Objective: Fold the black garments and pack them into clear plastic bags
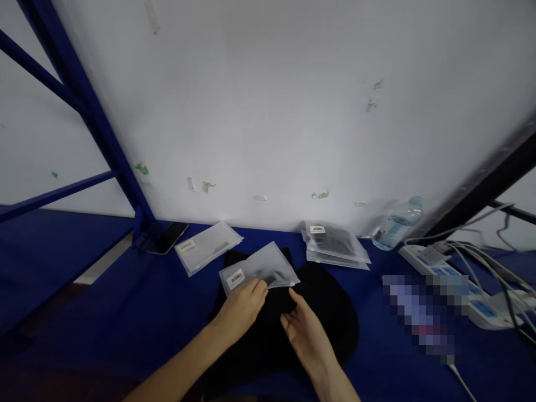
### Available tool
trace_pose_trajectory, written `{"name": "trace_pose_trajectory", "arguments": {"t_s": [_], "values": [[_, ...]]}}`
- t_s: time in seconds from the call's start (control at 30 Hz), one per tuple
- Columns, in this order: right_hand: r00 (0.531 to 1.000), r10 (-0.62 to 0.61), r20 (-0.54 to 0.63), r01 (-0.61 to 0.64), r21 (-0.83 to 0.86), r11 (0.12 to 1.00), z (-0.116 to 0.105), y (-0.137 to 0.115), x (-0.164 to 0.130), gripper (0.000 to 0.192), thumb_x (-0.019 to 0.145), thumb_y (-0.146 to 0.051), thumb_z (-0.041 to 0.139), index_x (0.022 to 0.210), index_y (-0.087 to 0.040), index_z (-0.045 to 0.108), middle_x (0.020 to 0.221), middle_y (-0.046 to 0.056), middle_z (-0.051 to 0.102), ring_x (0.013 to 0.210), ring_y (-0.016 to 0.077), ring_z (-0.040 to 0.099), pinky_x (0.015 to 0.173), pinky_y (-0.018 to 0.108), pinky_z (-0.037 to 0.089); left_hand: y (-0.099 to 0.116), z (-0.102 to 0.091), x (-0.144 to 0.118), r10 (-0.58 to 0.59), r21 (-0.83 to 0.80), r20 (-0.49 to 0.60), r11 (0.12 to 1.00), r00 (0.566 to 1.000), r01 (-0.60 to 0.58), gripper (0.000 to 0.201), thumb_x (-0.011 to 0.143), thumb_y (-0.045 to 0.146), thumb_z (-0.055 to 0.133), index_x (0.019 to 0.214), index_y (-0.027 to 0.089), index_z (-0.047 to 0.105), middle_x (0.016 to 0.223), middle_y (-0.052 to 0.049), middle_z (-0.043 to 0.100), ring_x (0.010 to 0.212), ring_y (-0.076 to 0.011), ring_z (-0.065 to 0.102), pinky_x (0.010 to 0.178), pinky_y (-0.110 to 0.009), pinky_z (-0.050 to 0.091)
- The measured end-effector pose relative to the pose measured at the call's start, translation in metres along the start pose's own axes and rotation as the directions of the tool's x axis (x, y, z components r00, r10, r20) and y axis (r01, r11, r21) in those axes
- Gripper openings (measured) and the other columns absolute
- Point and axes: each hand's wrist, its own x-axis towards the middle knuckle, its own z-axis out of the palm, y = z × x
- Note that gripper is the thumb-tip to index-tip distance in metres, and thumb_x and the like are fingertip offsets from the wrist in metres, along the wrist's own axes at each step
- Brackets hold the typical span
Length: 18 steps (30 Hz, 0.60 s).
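Note:
My left hand (242, 308) grips the near edge of a frosted plastic zip bag (259, 269) with a barcode label. The bag lies on a pile of black fabric (326, 312) on the blue table (125, 312). My right hand (304, 329) rests on the black fabric just below the bag's right corner, its fingers pinching the cloth at the bag's edge. The bag looks partly filled with something dark.
Another flat labelled bag (207, 245) lies to the left, next to a dark phone (168, 237). A stack of filled bags (335, 244) sits at the back by the white wall. A water bottle (396, 223) and power strips (456, 279) with cables occupy the right.

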Motion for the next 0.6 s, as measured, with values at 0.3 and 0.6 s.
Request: {"name": "trace_pose_trajectory", "arguments": {"t_s": [0.3, 0.6], "values": [[0.985, -0.145, 0.091, 0.161, -0.213, 0.964, 0.019, 0.016, 0.010, 0.031, 0.066, -0.040, 0.075, 0.078, -0.015, 0.061, 0.053, -0.004, 0.060, 0.045, 0.0105, 0.055, 0.046, 0.021, 0.045, 0.007, -0.012, 0.001, 0.097, -0.007, 0.059, 0.995, 0.994, -0.096, 0.024, 0.095, 0.012, 0.033, 0.088, 0.018, 0.055, 0.081, -0.006, 0.059, 0.075, -0.0223, 0.061, 0.064, -0.032, 0.048], [0.966, -0.087, 0.243, 0.119, -0.120, 0.986, -0.003, 0.009, 0.016, 0.032, 0.069, -0.042, 0.072, 0.086, -0.014, 0.069, 0.087, 0.007, 0.071, 0.082, 0.0207, 0.069, 0.076, 0.032, 0.055, -0.007, 0.006, -0.012, 0.116, -0.042, 0.115, 0.993, 0.987, -0.112, 0.021, 0.097, 0.015, 0.036, 0.084, 0.020, 0.052, 0.078, -0.003, 0.059, 0.073, -0.0184, 0.061, 0.064, -0.029, 0.049]]}}
